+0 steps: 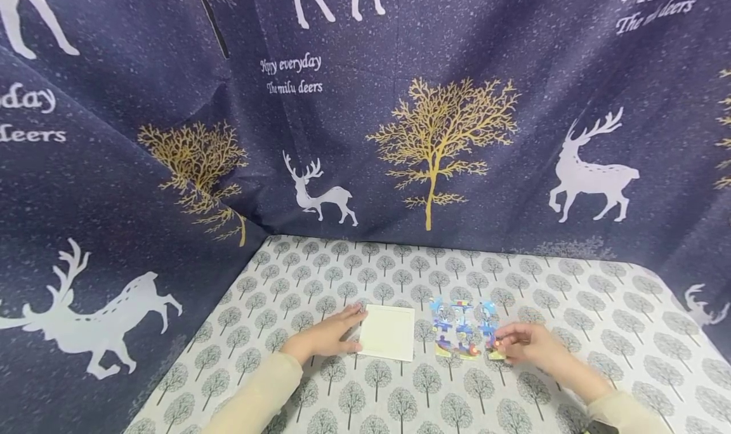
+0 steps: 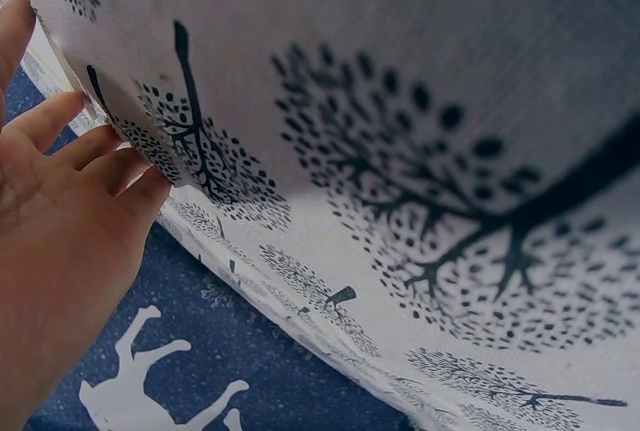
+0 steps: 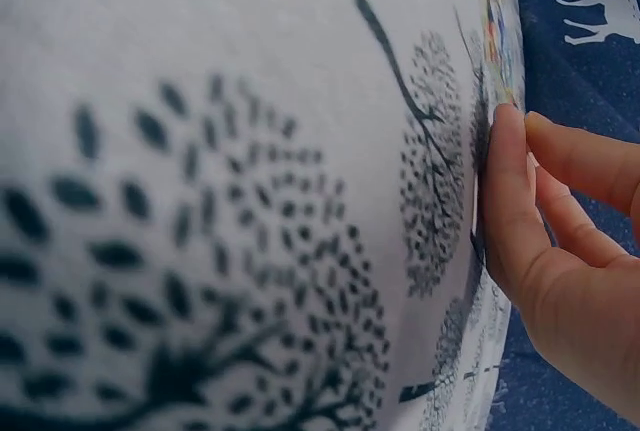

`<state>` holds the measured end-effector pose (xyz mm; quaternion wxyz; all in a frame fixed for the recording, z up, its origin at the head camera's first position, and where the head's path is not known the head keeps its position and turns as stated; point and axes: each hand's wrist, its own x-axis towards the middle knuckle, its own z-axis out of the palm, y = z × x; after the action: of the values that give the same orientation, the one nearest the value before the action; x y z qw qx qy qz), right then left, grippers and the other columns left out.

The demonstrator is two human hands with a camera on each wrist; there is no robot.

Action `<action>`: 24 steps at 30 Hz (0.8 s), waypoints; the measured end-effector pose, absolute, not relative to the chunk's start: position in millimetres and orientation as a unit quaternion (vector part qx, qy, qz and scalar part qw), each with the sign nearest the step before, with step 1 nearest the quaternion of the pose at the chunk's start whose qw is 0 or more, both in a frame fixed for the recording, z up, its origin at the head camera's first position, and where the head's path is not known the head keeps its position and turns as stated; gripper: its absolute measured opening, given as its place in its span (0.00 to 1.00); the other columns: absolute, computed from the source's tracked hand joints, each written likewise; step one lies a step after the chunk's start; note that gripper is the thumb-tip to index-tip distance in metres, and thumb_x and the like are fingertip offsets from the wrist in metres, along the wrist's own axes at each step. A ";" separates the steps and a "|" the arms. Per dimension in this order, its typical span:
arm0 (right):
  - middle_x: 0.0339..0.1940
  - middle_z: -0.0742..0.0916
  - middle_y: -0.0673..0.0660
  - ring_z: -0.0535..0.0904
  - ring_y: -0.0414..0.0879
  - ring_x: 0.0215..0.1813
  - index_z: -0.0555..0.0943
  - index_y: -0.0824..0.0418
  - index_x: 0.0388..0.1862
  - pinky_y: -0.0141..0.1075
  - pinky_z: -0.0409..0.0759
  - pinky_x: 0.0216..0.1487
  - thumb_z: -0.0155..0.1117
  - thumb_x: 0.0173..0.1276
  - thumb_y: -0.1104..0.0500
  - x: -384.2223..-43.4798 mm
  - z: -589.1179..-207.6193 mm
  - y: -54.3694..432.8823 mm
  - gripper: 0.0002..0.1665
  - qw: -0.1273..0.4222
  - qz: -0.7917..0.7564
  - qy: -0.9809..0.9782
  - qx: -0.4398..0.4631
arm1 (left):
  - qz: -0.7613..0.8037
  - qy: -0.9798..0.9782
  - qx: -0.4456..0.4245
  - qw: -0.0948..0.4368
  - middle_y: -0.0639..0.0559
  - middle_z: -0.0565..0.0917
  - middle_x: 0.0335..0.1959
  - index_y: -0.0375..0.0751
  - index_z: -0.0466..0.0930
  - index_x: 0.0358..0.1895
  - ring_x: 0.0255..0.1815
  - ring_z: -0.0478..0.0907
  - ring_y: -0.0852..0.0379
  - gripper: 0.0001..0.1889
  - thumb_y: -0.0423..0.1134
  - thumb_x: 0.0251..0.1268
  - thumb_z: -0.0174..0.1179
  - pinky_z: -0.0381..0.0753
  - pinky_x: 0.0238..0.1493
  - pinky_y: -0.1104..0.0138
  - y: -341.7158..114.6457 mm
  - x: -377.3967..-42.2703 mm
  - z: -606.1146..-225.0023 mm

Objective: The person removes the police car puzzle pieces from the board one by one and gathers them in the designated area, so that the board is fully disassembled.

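A cream square puzzle frame [image 1: 386,332] lies flat on the cloth in the head view. My left hand [image 1: 331,334] rests at its left side, fingers extended and thumb spread along the edge. In the left wrist view the left hand [image 2: 70,211] reaches toward the frame's pale edge. To the right, several colourful jigsaw pieces [image 1: 461,316] lie in loose rows, blue above and yellow below. My right hand [image 1: 528,344] is at their lower right corner, pinching a jigsaw piece [image 1: 495,353] between thumb and fingers. The right wrist view shows the right hand [image 3: 570,221] with thumb and index tips close together.
A white tablecloth [image 1: 371,408] printed with grey trees covers the table. Dark blue curtains [image 1: 354,136] with deer and golden trees hang behind and at the sides. A small dark object [image 1: 601,427] shows by the right sleeve at the bottom edge.
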<state>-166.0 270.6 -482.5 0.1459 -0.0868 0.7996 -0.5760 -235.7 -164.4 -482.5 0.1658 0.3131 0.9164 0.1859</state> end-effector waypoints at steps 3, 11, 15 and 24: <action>0.37 0.83 0.61 0.83 0.49 0.37 0.72 0.82 0.53 0.38 0.85 0.41 0.64 0.61 0.68 -164.0 -482.9 268.1 0.24 0.147 -0.573 0.802 -0.086 | 0.187 0.916 0.313 0.167 0.41 0.50 0.77 0.44 0.55 0.75 0.76 0.48 0.40 0.40 0.53 0.64 0.59 0.51 0.72 0.46 -164.6 -235.4 -482.0; 0.35 0.83 0.59 0.82 0.49 0.36 0.74 0.79 0.50 0.37 0.85 0.40 0.68 0.58 0.66 -164.1 -488.0 265.2 0.24 0.142 -0.562 0.812 -0.068 | 0.190 0.915 0.315 0.168 0.40 0.50 0.77 0.43 0.55 0.75 0.76 0.48 0.40 0.39 0.53 0.64 0.59 0.51 0.72 0.46 -165.0 -234.9 -481.6; 0.33 0.83 0.58 0.82 0.49 0.34 0.76 0.77 0.48 0.37 0.85 0.38 0.69 0.58 0.65 -164.9 -491.2 264.6 0.22 0.128 -0.549 0.824 -0.061 | 0.189 0.916 0.312 0.169 0.41 0.50 0.77 0.44 0.54 0.75 0.76 0.47 0.40 0.40 0.53 0.65 0.59 0.50 0.72 0.46 -164.2 -235.7 -481.6; 0.30 0.82 0.57 0.82 0.49 0.34 0.78 0.77 0.46 0.37 0.85 0.36 0.68 0.59 0.66 -165.9 -489.3 263.5 0.19 0.126 -0.534 0.835 -0.044 | 0.191 0.917 0.305 0.172 0.42 0.49 0.77 0.44 0.54 0.76 0.76 0.47 0.40 0.40 0.53 0.64 0.59 0.50 0.72 0.46 -164.2 -235.1 -482.1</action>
<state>-165.9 263.5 -489.3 0.1261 -0.0441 0.8350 -0.5338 -235.1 -164.2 -482.1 0.1722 0.3050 0.9169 0.1915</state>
